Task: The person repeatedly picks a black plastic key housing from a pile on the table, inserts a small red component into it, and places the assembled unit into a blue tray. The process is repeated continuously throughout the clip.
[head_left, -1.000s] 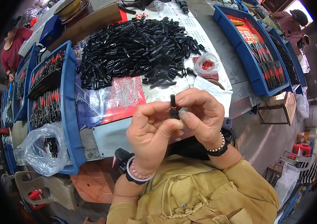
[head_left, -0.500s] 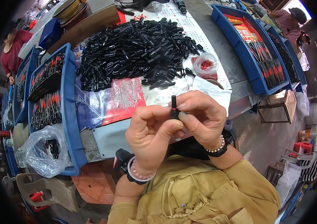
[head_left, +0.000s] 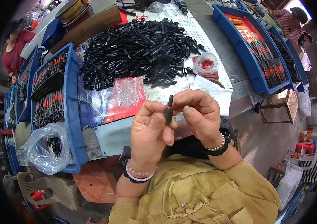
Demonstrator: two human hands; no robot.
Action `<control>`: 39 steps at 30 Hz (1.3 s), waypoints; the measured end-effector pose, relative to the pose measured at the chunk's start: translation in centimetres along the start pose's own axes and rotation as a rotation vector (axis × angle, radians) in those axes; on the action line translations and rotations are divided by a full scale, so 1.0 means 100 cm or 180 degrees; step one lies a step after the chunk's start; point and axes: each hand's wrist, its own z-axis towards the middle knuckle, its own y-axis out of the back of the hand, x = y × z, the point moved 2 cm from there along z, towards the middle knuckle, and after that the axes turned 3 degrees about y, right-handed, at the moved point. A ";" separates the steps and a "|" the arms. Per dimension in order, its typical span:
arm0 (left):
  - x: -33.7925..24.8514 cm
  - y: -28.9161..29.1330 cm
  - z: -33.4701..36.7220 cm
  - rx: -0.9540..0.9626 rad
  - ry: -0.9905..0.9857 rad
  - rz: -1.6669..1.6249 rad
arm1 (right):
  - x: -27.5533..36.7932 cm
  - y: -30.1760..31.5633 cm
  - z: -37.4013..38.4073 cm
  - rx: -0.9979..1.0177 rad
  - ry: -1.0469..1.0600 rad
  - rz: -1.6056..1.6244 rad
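Between my hands, above the table's near edge, is a small black plastic part (head_left: 168, 115) with a thin upright stem, a rounded lower end and a narrow red band where they meet. My left hand (head_left: 148, 125) is closed, its thumb and fingers pinching the part from the left. From the other side the bent fingers of my right hand (head_left: 201, 114) touch it near the band, with the thumb lifted a little off it. Some fingertips are hidden behind the part. Beyond my hands lies a big heap of similar black parts (head_left: 136, 52).
A clear bag of small red pieces (head_left: 206, 63) sits right of the heap, near a white cloth (head_left: 216, 93). Blue trays (head_left: 70, 93) of black-and-red parts flank me left, with another blue tray (head_left: 237, 41) at right. A clear plastic bag (head_left: 46, 156) hangs over the left tray.
The black part has tilted and shifted slightly left, showing more of its rounded end. My right thumb has lifted away from it, and my left hand has turned more upright.
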 end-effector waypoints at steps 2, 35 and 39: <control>0.001 0.002 -0.001 0.0109 0.0133 -0.0234 | 0.001 -0.003 -0.002 0.0000 0.0080 -0.0236; -0.152 0.015 -0.067 -0.1828 -0.1927 0.6081 | 0.016 -0.002 -0.020 -0.0025 -0.0719 -0.0624; -0.089 0.019 0.026 -0.0301 -0.1660 0.5482 | 0.027 0.003 -0.027 -0.0017 -0.0808 -0.0825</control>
